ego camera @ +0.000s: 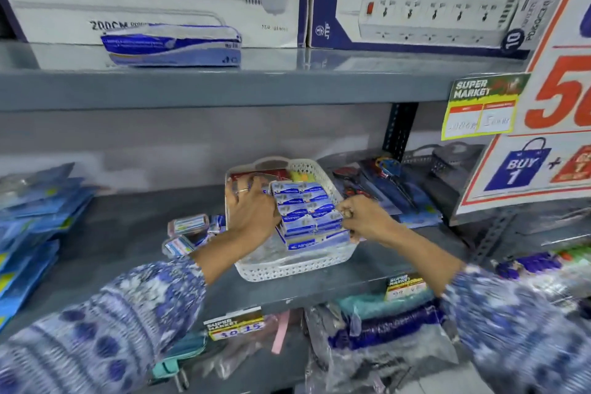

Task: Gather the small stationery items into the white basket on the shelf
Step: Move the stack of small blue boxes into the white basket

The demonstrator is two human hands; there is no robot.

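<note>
A white perforated basket point(297, 269) sits on the grey middle shelf point(128, 233). Inside it lies a block of several small blue-and-white boxes point(303, 211) packed in rows. My left hand point(251, 209) rests over the left side of that block, fingers spread and touching the boxes. My right hand point(361, 217) is curled at the block's right edge, fingers closed against the boxes. A few more small boxes point(192, 230) lie loose on the shelf just left of the basket.
Blue packets point(35, 217) pile at the shelf's left. Scissors in packs point(377, 189) and a dark basket point(447, 160) lie to the right. Power-strip cartons point(415, 6) fill the upper shelf. A promo sign point(537, 153) hangs at right.
</note>
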